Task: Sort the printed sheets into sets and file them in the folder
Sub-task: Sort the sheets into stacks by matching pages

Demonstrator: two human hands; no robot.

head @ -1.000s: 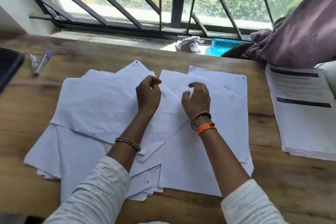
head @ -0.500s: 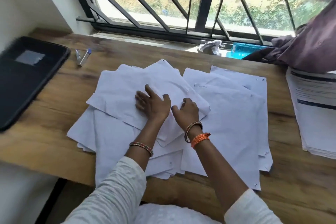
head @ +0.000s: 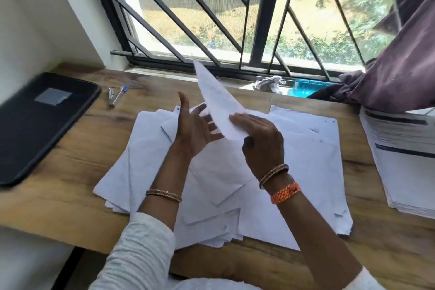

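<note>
A loose spread of white sheets (head: 306,162) lies face down across the middle of the wooden desk (head: 70,172). My right hand (head: 261,141) pinches the near corner of one sheet (head: 219,99) and holds it lifted, its far end pointing up toward the window. My left hand (head: 193,127) hovers just left of that sheet, palm turned inward, fingers spread and straight, holding nothing. A black folder (head: 40,122) lies closed at the desk's left edge.
A stack of printed sheets (head: 404,162) sits at the right edge. A pen (head: 118,95) and a small clip lie beside the folder. On the window sill are a crumpled cloth (head: 269,83) and a blue bottle (head: 308,86); a purple curtain (head: 400,61) hangs at the right.
Both hands were pressing on the spread of sheets. My right hand has since picked up one sheet and raised it; my left hand has lifted off and opened. The view has shifted left.
</note>
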